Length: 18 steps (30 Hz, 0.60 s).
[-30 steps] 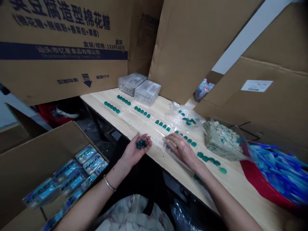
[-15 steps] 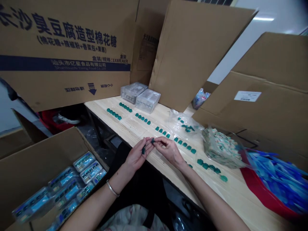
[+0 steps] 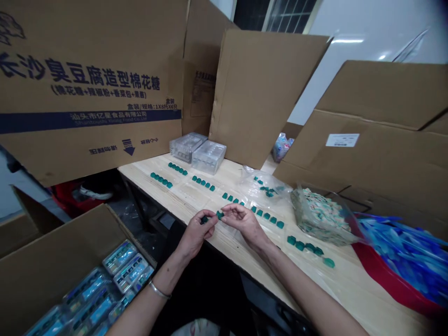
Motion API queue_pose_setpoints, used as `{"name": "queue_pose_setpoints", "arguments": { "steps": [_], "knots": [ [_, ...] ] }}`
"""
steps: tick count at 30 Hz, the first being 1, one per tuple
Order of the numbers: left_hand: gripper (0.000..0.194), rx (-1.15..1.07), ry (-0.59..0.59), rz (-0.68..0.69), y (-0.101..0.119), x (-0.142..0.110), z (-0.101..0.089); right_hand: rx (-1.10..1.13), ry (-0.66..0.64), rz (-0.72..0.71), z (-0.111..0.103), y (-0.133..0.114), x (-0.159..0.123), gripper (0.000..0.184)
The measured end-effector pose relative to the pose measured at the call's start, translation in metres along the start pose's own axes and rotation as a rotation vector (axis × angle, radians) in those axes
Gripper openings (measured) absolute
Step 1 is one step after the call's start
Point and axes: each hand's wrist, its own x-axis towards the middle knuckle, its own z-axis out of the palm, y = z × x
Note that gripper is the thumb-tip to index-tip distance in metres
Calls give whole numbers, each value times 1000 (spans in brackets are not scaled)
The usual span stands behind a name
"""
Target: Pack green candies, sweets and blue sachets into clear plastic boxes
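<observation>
My left hand is closed around dark green pieces, one showing between its curled fingers. Close beside it, my right hand pinches a small green piece at its fingertips, where the two hands almost meet above the table's front edge. Rows of like green pieces lie along the wooden table, in short lines of several each. Another row sits just past my right hand, and a looser group is farther right. What exactly the pieces are, I cannot make out.
Two clear plastic boxes stand at the table's far end. A clear bag holds green pieces; another bag holds small packets. A red basin of blue plastic pieces stands right. An open carton with packed boxes is at lower left.
My right hand came from over the table to my left hand, and a green piece now shows at its fingertips. My left hand, earlier open with green pieces on the palm, has curled closed.
</observation>
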Motion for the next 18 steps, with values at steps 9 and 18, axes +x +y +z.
{"name": "queue_pose_setpoints", "arguments": {
  "steps": [9, 18],
  "knots": [
    [30, -23, -40, 23, -1, -4, 7, 153, -5, 29, 8, 2, -3, 28],
    [32, 139, -7, -25, -5, 7, 12, -572, -82, -424, -21, -6, -6, 17]
  ]
}}
